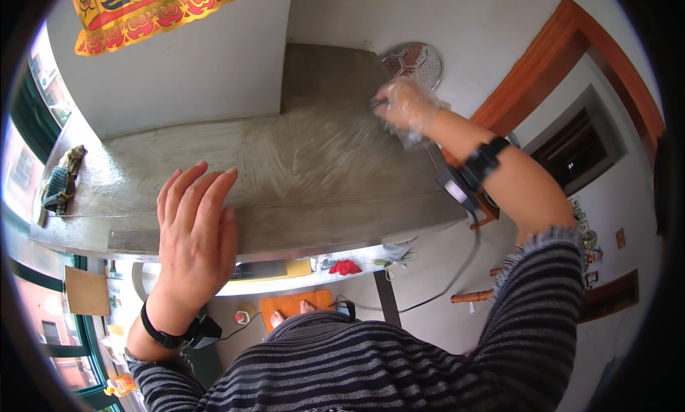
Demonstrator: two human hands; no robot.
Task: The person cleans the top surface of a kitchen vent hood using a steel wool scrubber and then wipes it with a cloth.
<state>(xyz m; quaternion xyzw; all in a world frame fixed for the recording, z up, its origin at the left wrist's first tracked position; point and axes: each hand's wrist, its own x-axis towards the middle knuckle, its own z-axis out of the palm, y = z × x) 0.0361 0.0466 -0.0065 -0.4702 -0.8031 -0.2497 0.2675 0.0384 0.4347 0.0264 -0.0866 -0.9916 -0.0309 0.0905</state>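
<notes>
A broad grey top surface [182,147] of a raised unit lies before me, with wet, streaky swirls across its middle. My right hand [409,109], in a clear plastic glove, is closed around a small dark scrubbing pad [379,104] near the surface's right edge. The hand is blurred, and most of the pad is hidden by the fingers. My left hand [198,224] is bare and holds nothing. Its fingers are slightly spread over the front edge; I cannot tell whether they touch the surface.
A crumpled cloth [61,181] lies at the left end. Beyond the right edge is a perforated metal plate [415,64]. A white wall block [198,74] rises behind. Below are a counter with a red cloth [345,267] and my bare feet on an orange platform [297,305]. A cable [460,275] trails from my right wrist.
</notes>
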